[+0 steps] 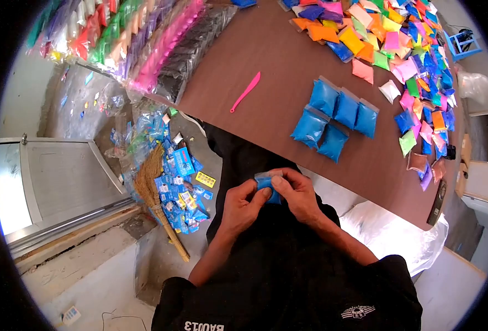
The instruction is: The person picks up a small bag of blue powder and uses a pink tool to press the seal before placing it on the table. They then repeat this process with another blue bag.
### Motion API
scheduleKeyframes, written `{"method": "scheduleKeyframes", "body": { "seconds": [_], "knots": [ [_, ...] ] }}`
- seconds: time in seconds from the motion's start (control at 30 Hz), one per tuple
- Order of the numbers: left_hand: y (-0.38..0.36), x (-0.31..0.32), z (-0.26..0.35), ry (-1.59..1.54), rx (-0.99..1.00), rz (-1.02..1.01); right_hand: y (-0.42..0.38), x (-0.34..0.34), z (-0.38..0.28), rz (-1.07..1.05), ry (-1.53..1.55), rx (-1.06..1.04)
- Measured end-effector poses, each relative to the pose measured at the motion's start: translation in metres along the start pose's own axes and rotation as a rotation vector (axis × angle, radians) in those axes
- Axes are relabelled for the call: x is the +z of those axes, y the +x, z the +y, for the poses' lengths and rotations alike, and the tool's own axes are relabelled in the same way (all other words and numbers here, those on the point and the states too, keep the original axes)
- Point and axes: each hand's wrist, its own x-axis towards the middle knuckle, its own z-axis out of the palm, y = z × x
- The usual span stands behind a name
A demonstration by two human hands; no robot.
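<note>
The held packet is blue, the knife bright pink.

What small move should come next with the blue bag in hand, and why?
Probably press along the top of the blue bag: the left hand and right hand both pinch it near its clear upper edge, and whether it is sealed cannot be seen.

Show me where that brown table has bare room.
The brown table is bare between the pink tool and the five blue packets, and between those packets and the dark object at right. It is crowded along the far right, with heaped multicoloured packets, and at left, with plastic bags.
</note>
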Motion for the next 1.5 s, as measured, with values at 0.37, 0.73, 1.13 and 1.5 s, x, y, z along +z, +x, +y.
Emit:
{"method": "scheduleKeyframes", "body": {
  "seconds": [0.37, 0.73, 1.13, 1.5],
  "knots": [
    [-0.003, -0.007, -0.017, 0.2, -0.121, -0.117, 0.0, 0.0, 0.0, -0.032, -0.068, -0.053],
    [-0.006, -0.002, -0.013, 0.035, -0.022, -0.014, 0.003, -0.004, 0.0, -0.139, -0.167, -0.039],
    [-0.002, -0.005, -0.013, -0.013, -0.085, -0.065, 0.004, -0.003, 0.003, -0.122, -0.093, -0.014],
    [-0.001, -0.006, -0.018, 0.051, -0.061, -0.015, 0.005, -0.006, 0.008, -0.102, -0.115, 0.001]
  ]
}}
